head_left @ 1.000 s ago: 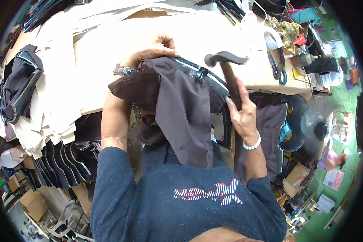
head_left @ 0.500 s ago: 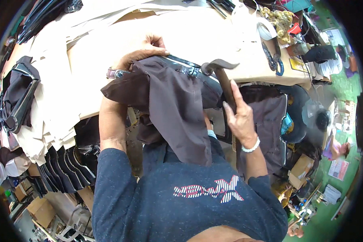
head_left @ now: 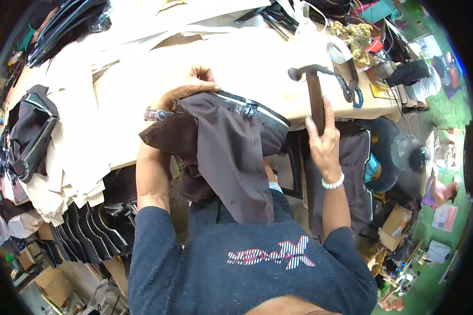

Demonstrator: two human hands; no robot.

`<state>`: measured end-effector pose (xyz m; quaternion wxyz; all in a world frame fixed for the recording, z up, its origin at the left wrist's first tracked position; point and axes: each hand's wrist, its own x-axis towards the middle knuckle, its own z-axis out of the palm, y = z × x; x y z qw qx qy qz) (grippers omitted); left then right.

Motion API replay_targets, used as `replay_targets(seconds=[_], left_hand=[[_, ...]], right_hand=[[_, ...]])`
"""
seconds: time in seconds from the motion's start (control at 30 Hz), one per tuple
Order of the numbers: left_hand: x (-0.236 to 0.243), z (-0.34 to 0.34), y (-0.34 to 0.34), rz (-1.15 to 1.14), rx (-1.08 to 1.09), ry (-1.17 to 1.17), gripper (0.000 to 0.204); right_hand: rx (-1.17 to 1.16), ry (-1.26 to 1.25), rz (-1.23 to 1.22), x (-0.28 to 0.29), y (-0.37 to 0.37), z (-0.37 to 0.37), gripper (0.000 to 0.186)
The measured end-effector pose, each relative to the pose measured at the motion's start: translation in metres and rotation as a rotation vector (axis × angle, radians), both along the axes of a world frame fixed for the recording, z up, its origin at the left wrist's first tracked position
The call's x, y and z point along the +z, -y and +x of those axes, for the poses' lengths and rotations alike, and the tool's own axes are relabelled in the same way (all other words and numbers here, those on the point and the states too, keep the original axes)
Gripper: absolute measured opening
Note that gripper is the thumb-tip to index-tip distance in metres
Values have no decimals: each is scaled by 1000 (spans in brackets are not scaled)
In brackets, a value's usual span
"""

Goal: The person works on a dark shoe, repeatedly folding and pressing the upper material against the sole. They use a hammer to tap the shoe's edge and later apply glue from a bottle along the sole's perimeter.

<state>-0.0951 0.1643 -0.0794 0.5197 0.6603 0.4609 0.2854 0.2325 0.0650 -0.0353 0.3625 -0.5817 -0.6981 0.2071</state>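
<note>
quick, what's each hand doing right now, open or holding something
Left hand: closed, fingers at the upper edge of the dark brown fabric piece.
Right hand: closed around the handle of the hammer.

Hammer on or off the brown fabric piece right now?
Off. The right hand grips the hammer by its handle, and pale tabletop shows between it and the fabric piece.

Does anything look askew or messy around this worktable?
Yes: the pale sheets on the left of the table look askew, their corners jutting out unevenly. I see no clear spill. Nothing seems odd about the hammer in the right hand or dark fabric in the left hand.
</note>
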Motion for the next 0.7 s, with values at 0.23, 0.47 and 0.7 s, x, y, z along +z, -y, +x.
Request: replay_targets(seconds=[0.23,0.47,0.7], left_hand=[[10,-3,6,-98,-36,55,32],[59,24,80,-21,127,320,34],[58,63,142,-99,-406,234,43]], right_hand=[[-83,555,241,-11,-102,-28,38],[392,98,218,3,-36,-52,25],[938,-987,-96,84,51,3,32]])
